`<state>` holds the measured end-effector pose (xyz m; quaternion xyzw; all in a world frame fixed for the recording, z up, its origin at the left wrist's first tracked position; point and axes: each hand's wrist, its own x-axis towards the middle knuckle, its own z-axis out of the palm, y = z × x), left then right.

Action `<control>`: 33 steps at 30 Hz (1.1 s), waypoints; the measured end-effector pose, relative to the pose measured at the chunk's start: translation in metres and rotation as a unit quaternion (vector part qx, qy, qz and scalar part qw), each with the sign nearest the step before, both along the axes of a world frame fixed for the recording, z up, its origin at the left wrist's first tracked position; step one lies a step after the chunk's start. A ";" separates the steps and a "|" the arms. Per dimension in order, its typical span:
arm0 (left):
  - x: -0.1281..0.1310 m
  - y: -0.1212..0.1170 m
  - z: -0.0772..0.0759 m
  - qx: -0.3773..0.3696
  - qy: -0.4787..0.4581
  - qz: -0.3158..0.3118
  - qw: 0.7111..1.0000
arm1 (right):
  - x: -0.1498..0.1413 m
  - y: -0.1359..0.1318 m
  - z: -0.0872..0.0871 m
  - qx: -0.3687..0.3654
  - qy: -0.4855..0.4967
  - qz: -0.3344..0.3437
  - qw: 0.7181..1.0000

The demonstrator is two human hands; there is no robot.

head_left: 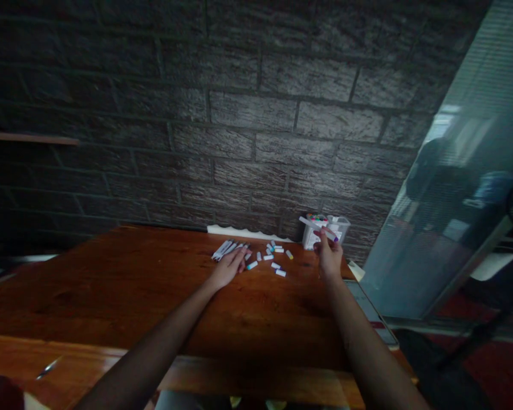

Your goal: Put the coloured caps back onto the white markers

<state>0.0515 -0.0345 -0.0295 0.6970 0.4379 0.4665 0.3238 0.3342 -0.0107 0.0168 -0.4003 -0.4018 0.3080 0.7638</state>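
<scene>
My right hand [330, 263] is raised at the right side of the wooden table, its fingers closed round a white marker [310, 222] with a purple end. The marker slants in front of a clear plastic container [344, 226] and the pens in it. My left hand [228, 269] rests low on the tabletop with its fingers stretched out, beside a row of white markers [222, 249] lying side by side. Just right of its fingertips lies a white cap with a teal end [252, 265]. Several more loose marker caps [268, 257] are scattered between my two hands.
A white strip with a wavy edge [248, 233] lies at the back against the dark brick wall [256, 119]. A tablet-like flat device [370, 310] lies along the right table edge. A small shiny object [47, 369] sits at the front left. Glass panelling [410, 239] stands right.
</scene>
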 end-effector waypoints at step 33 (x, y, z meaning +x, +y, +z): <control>0.004 -0.010 -0.006 -0.057 0.021 -0.034 0.998 | 0.086 0.113 0.103 -0.180 -0.803 -0.042 0.566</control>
